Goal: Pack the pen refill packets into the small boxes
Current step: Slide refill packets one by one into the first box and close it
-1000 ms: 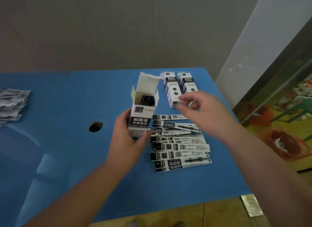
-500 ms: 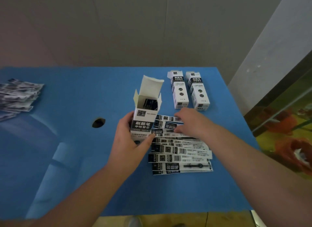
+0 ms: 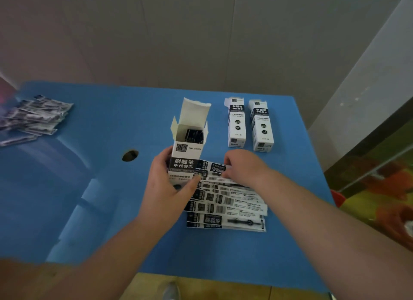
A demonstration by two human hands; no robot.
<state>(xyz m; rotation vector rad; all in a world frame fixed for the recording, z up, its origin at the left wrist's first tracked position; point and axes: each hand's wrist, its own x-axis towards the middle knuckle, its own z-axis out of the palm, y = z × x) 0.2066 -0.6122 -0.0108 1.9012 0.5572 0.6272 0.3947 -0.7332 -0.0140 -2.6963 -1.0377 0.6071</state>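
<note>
Presently the left hand (image 3: 166, 188) grips an open small box (image 3: 187, 152) standing upright on the blue worktop (image 3: 100, 188), thumb across its printed front and fingers wrapped round its left side. Its top flap stands raised, side tabs splayed, and dark packet ends show inside the mouth.

Right hand (image 3: 242, 166) is lowered onto the far end of the fanned refill packets (image 3: 225, 202), fingers curled and pinching the uppermost packet (image 3: 212, 168), which lies just beside the box's lower right edge. Whether that packet is lifted clear of those beneath cannot be told.

Remaining packets lie flat in an overlapping row on the worktop, immediately right of the left hand and under the right forearm, running towards the near edge. The nearest packet shows a dark refill through its clear window.

Two closed boxes (image 3: 237, 122) lie flat side by side beyond the right hand, near the worktop's far right corner, apart from the open box.

A second heap of packets (image 3: 33, 118) lies at the far left of the worktop, blurred, well apart from the work area. A dark round hole (image 3: 130, 155) in the worktop sits left of the open box
</note>
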